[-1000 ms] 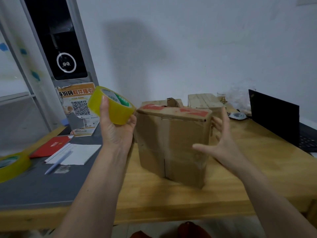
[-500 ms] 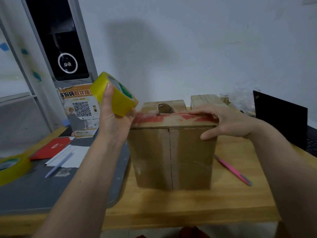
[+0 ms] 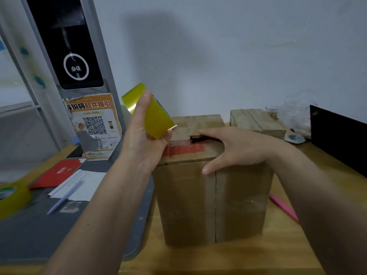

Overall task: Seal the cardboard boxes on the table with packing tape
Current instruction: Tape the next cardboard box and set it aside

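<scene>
The left hand [image 3: 143,143] grips the yellow tape roll [image 3: 149,112], thumb over its outer face, fingers underneath, holding it tilted just above the cardboard box's [image 3: 210,201] top left corner. The right hand [image 3: 236,149] lies flat on the box top with straight fingers pressing the flaps down, thumb hooked over the front edge, grasping nothing.

The box stands upright on the wooden table [image 3: 297,245], a vertical seam down its front face and old red tape [image 3: 184,150] along its top front edge. A dark gap shows at the flap by the right fingertips.

Likely trouble: if the right hand eases off, the flaps could spring up and the tape would bridge the gap crookedly. Whether a free tape end is peeled cannot be told.

Behind the box stand a second cardboard box [image 3: 198,122] and a third [image 3: 252,118].
</scene>
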The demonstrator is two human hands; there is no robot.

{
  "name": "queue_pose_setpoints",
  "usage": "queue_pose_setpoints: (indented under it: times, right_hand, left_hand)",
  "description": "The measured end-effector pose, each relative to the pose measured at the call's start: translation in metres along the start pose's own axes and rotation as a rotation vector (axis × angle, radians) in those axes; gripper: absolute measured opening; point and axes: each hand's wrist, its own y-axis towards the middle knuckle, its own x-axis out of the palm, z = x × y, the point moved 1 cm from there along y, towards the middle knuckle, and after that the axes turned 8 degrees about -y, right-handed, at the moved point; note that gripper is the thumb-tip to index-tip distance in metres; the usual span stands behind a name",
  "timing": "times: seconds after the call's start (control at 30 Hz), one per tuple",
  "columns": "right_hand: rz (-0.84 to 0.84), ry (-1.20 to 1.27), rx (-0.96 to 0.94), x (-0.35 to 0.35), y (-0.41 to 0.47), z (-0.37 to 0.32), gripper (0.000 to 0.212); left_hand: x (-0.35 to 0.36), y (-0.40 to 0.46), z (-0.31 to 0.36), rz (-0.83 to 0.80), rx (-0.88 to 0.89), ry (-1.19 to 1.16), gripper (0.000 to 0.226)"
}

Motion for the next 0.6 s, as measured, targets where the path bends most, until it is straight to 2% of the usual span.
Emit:
queue_pose_setpoints:
  times: [0.2, 0.37, 0.6]
  right_hand:
    - [0.043, -0.077, -0.005, 0.009, -0.004, 0.002, 0.093]
    - [0.031, -0.073, -0.027, 0.006, -0.002, -0.001, 0.088]
    - [0.021, -0.086, -0.068, 0.008, -0.001, -0.006, 0.084]
  left_hand:
    - [0.003, -0.006, -0.003, -0.017, 0.047, 0.048, 0.052]
    - [0.005, -0.011, -0.006, -0.069, 0.082, 0.173, 0.028]
    - [0.005, -0.011, -0.005, -0.09, 0.114, 0.215, 0.034]
